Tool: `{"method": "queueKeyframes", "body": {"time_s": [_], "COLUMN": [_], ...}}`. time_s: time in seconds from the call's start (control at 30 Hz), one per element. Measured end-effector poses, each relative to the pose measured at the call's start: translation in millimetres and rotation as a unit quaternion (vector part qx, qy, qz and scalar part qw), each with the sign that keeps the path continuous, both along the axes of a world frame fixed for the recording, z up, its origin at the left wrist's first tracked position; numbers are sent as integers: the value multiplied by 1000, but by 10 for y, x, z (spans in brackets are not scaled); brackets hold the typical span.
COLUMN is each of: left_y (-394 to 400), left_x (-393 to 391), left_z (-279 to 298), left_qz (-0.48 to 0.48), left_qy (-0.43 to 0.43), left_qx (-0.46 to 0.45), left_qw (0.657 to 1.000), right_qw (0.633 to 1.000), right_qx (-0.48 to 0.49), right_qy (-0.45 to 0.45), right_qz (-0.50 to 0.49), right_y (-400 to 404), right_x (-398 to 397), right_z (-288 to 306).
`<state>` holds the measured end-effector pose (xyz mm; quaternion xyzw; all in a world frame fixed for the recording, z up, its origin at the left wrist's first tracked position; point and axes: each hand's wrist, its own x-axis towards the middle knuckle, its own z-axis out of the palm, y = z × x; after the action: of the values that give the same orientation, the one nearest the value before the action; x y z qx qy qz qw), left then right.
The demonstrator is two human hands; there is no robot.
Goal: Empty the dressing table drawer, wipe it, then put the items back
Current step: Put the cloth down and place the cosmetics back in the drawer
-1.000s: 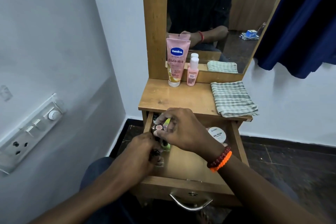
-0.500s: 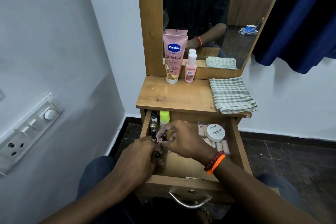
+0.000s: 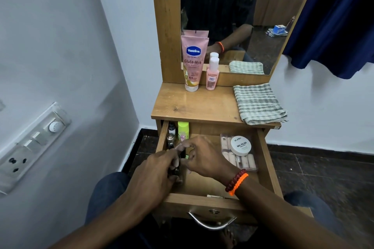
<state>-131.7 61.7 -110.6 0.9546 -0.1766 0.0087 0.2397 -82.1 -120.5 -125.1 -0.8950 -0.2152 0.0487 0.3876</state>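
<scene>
On the dressing table stand one pink tube [image 3: 194, 62], one small pink bottle [image 3: 212, 75] and one folded cloth [image 3: 259, 103].

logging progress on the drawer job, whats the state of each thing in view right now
drawer: pulled open, items inside
left hand: grips a small dark bottle
right hand: fingers curled at the same bottle
nail polish jar: lid on, lying on a clear pouch
tube: upright on its cap
pink bottle: upright, capped
cloth: folded, on tabletop
</scene>
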Motion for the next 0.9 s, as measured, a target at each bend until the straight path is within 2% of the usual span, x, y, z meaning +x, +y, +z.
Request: {"method": "queueKeyframes", "body": {"time_s": [0.5,0.6,0.7,0.77,0.83,0.9], "left_y": [102,89,-29,-168,-379,-613], "left_x": [77,222,648,1058,1425,1687], "left_z": [191,405,557,564,570,558], "left_qz": [15,12,25,66,117,158], "left_qy": [38,66,120,90,43,10], "left_qx": [-31,-93,-234,-300,-322,-334], "left_qw": [999,993,964,947,938,929], "right_qw": [999,999,998,990,978,956], "right_qx": [14,7,-17,-9,14,-12], "right_qy": [31,36,-49,-106,-147,-227], "right_qz": [8,22,-24,-92,-146,-184], "right_y": [-62,-174,-318,-394,-431,-461], "right_x": [-37,-2,282,579,875,1171], "right_z": [105,324,631,917,1257,1558]}}
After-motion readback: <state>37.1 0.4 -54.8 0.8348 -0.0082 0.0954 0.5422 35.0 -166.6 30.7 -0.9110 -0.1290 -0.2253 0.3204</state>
